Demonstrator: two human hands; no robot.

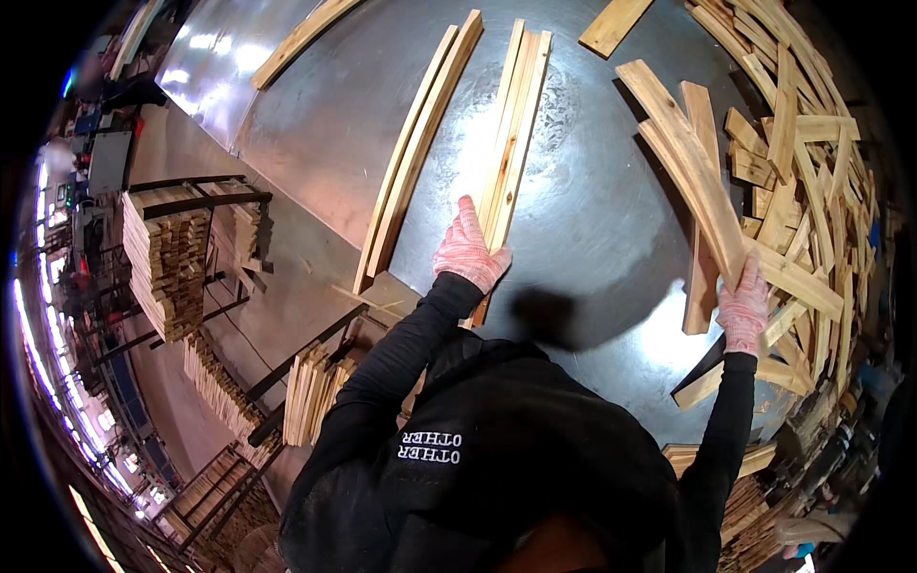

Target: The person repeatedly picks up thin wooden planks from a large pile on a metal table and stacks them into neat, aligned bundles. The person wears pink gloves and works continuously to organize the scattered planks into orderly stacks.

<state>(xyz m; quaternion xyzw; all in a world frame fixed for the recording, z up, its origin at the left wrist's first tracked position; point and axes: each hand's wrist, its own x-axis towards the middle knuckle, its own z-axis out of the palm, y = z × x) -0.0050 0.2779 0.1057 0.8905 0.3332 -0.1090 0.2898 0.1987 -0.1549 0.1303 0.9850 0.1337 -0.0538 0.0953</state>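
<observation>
My left hand [470,250], in a pink-and-white knit glove, grips the near end of a narrow bundle of light wooden strips [516,134] lying side by side on a metal table [583,191]. Its fingers run along the bundle's left side. My right hand [743,307], in a like glove, is closed round the near end of a pair of wooden boards [693,158], which slant away to the upper left. Beneath them lies a darker board [700,296]. Left of the bundle rests another pair of long strips [413,158].
A large loose heap of wooden pieces [798,191] covers the table's right side. Single boards lie at the far edge [613,24] and far left [304,40]. Stacked strips on a dark metal rack [167,258] stand on the floor at left, with more stacks [315,392] nearer me.
</observation>
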